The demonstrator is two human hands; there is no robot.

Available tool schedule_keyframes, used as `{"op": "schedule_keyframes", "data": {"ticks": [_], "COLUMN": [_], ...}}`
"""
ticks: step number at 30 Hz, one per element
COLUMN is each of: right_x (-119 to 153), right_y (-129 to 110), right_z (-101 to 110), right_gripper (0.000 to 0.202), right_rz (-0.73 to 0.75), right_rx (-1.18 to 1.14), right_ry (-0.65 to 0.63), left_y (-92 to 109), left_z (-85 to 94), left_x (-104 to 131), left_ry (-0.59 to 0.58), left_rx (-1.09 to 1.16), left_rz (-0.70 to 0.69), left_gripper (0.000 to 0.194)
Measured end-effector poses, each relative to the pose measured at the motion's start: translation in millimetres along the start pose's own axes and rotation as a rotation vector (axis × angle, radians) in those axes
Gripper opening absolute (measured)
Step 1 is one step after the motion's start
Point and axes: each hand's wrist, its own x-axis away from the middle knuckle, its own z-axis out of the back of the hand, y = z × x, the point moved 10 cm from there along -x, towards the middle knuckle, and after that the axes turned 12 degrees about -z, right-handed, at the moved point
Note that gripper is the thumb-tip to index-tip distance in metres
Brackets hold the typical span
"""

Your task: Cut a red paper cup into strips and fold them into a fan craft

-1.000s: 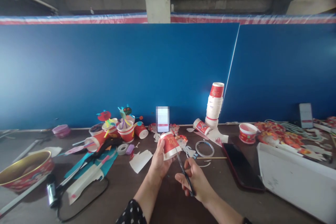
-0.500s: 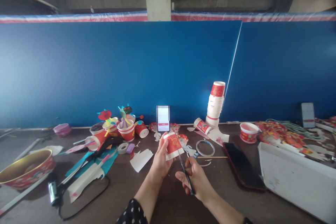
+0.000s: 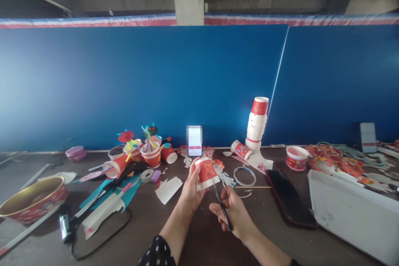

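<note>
My left hand [image 3: 190, 187] is closed on a red and white piece of paper cup [image 3: 207, 173] with a gold print, its thumb on the near face and the other fingers behind it. In my right hand [image 3: 234, 213] is a pair of dark scissors [image 3: 222, 205], with fingers and thumb at the handles. The blades point up and away, and their tips meet the lower right edge of the cup piece. How far the blades part is too small to tell.
Behind my hands stands a phone [image 3: 195, 143]. A leaning stack of paper cups [image 3: 257, 124] is at the back right, a tape roll [image 3: 244, 176] nearer. A dark tablet-like device [image 3: 289, 199] and white tray [image 3: 352, 216] lie right. Decorated cups [image 3: 151, 156] and a gold-lined bowl [image 3: 34, 203] are left.
Almost nothing differs. The whole view has shifted very slightly, and both hands keep their hold on the cup piece and the scissors.
</note>
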Motion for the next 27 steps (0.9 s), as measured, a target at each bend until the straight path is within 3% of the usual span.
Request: {"op": "schedule_keyframes", "data": {"ticks": [19,27], "right_x": [5.0,1.8], "right_y": [-1.7,-1.6], "right_z": [-5.5,-0.5], "right_gripper": [0.059,0.061], "right_rz": [0.017,0.010], "right_rx": [0.029,-0.001], "right_ry": [-0.030,-0.003], "left_y": [-0.2,-0.8], "left_z": [4.7,-8.7], "left_x": [-2.7,2.5], "left_ry": [0.023,-0.053], "left_rx": [-0.014,-0.009], "left_rz": [-0.027,-0.033], "left_gripper": [0.041,0.039]}}
